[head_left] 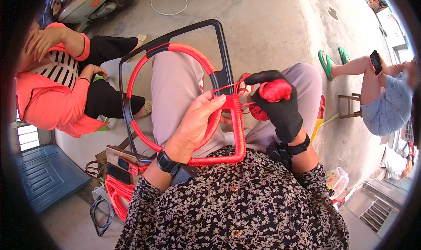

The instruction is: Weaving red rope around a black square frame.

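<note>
While bare left hand clamps black plastic frame with red cord-wrapped ring on lap, black-gloved right hand closes round red cord ball just right; cord runs leftward to frame upright.

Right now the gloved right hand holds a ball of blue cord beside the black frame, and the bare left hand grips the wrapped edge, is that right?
Not quite: the ball of cord is red, not blue, as the head view shows. The gloved right hand does hold it beside the black frame, and the bare left hand grips the wrapped edge.
</note>
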`<action>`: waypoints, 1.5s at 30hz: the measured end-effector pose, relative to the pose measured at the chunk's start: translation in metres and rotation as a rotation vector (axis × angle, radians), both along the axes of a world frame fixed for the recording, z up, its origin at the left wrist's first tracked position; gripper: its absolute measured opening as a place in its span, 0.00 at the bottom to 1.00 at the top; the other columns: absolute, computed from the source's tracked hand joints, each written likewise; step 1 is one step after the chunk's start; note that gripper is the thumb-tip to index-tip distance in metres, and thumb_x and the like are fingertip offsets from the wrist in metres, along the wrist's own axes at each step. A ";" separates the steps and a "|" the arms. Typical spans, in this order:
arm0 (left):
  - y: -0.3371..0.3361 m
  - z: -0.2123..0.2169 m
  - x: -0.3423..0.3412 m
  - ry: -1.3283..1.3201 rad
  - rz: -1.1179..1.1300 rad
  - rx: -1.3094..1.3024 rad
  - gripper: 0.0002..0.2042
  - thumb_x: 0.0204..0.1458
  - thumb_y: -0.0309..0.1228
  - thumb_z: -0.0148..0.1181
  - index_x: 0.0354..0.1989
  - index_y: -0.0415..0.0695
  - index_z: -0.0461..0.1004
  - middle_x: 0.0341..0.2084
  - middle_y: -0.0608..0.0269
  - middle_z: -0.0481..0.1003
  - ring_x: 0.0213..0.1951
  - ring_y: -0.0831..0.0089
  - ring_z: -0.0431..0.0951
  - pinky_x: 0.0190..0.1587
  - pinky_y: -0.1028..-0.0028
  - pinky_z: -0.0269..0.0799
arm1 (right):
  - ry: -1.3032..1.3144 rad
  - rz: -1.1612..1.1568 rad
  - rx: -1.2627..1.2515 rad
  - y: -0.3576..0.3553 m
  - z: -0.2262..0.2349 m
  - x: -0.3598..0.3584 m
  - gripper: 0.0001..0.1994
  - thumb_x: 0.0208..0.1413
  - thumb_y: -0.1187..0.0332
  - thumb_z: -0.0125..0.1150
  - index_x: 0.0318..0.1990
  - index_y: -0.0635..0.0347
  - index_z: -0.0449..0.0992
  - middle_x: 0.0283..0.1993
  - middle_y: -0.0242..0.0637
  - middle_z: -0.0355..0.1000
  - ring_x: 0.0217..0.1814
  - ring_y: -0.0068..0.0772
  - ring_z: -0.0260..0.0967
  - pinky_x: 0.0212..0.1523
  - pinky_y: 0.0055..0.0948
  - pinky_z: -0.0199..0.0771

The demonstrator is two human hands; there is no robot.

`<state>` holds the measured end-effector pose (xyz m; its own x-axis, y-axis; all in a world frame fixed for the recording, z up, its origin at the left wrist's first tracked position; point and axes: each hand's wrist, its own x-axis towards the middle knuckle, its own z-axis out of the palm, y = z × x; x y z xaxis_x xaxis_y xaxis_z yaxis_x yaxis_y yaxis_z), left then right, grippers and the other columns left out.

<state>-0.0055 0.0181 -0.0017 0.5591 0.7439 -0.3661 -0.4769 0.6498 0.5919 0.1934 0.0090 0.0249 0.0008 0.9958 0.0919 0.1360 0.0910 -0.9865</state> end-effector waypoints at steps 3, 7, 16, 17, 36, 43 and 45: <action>0.000 -0.001 0.000 -0.020 -0.035 -0.047 0.12 0.60 0.33 0.50 0.48 0.40 0.66 0.44 0.57 0.75 0.40 0.71 0.78 0.36 0.72 0.76 | 0.084 0.086 -0.151 0.003 -0.007 -0.002 0.13 0.46 0.75 0.66 0.40 0.62 0.73 0.34 0.31 0.74 0.32 0.19 0.70 0.36 0.21 0.72; 0.002 -0.003 -0.001 0.007 0.017 -0.037 0.12 0.59 0.32 0.50 0.47 0.39 0.67 0.43 0.56 0.75 0.40 0.69 0.78 0.37 0.71 0.76 | 0.118 0.101 -0.477 0.005 -0.017 -0.002 0.13 0.47 0.71 0.67 0.40 0.62 0.73 0.33 0.31 0.74 0.30 0.20 0.71 0.31 0.23 0.73; 0.000 0.004 0.002 -0.056 -0.003 -0.023 0.14 0.58 0.28 0.49 0.51 0.37 0.66 0.42 0.54 0.75 0.43 0.68 0.77 0.43 0.64 0.76 | 0.327 0.119 -0.431 0.021 -0.014 -0.006 0.15 0.48 0.73 0.64 0.44 0.63 0.74 0.33 0.33 0.74 0.28 0.20 0.70 0.30 0.22 0.72; 0.000 0.004 0.002 -0.059 0.004 -0.032 0.13 0.59 0.28 0.49 0.51 0.37 0.66 0.41 0.54 0.75 0.42 0.68 0.77 0.44 0.64 0.76 | 0.324 0.097 -0.439 0.022 -0.013 -0.006 0.14 0.47 0.74 0.64 0.44 0.63 0.74 0.34 0.32 0.74 0.29 0.20 0.70 0.30 0.22 0.72; -0.005 0.002 -0.009 -0.038 0.076 -0.052 0.13 0.59 0.31 0.49 0.50 0.39 0.66 0.40 0.54 0.76 0.39 0.68 0.78 0.42 0.66 0.76 | 0.702 -0.376 -0.124 -0.036 -0.017 0.152 0.16 0.59 0.67 0.52 0.52 0.64 0.69 0.34 0.33 0.70 0.30 0.22 0.66 0.30 0.19 0.67; -0.008 -0.005 -0.009 -0.030 0.079 -0.037 0.13 0.60 0.32 0.48 0.50 0.39 0.67 0.39 0.57 0.76 0.38 0.70 0.78 0.40 0.68 0.75 | 0.630 -0.749 -0.164 -0.047 -0.033 0.202 0.17 0.61 0.63 0.51 0.53 0.63 0.68 0.38 0.30 0.68 0.31 0.23 0.66 0.32 0.22 0.69; -0.007 -0.006 -0.010 -0.016 0.105 -0.058 0.13 0.60 0.33 0.47 0.48 0.39 0.68 0.37 0.58 0.77 0.37 0.70 0.78 0.40 0.69 0.75 | 0.562 -0.542 -0.184 -0.046 -0.028 0.173 0.16 0.61 0.62 0.50 0.51 0.63 0.69 0.35 0.31 0.68 0.30 0.22 0.66 0.31 0.22 0.68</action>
<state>-0.0152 0.0116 -0.0082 0.4856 0.7765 -0.4015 -0.5533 0.6286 0.5466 0.3664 -0.0370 -0.0030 0.4857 0.8429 -0.2317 -0.4075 -0.0162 -0.9131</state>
